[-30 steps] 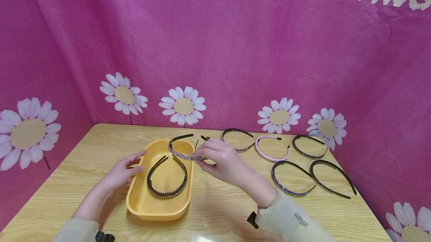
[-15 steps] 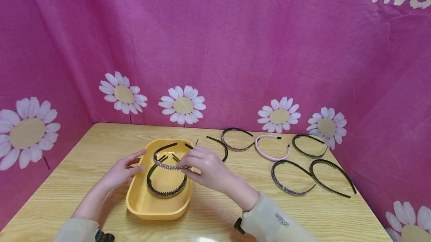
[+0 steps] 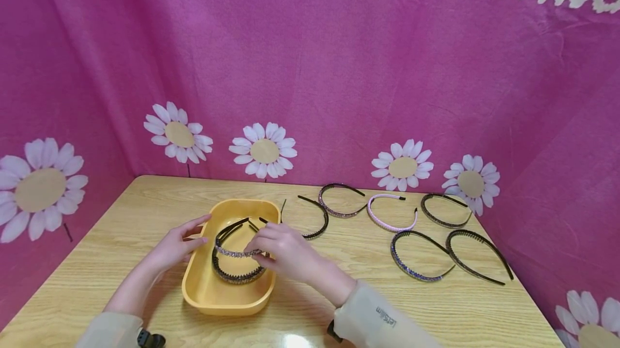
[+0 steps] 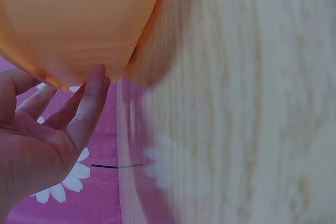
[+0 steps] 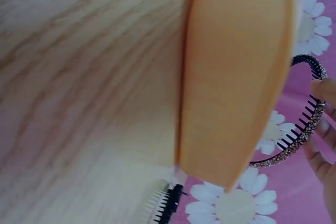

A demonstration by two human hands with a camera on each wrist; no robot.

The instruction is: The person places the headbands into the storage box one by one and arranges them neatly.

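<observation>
Clearly, the head view reads "CRYING" on the pink cloth and apparently "Let'sslim" on the right sleeve; the right hand pinches a glittery headband over the yellow tray. Left wrist: the left hand, fingers extended, touches the tray. Right wrist: the pinched headband is toothed inside.

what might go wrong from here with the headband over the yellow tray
Snagging: the held headband is toothed, so it might catch on the other toothed headband lying in the yellow tray.
Dropping crooked: the right hand grips it toward one side, so it could tip on release.
Knocking: the black headband sits close beside the tray and might get nudged.
</observation>
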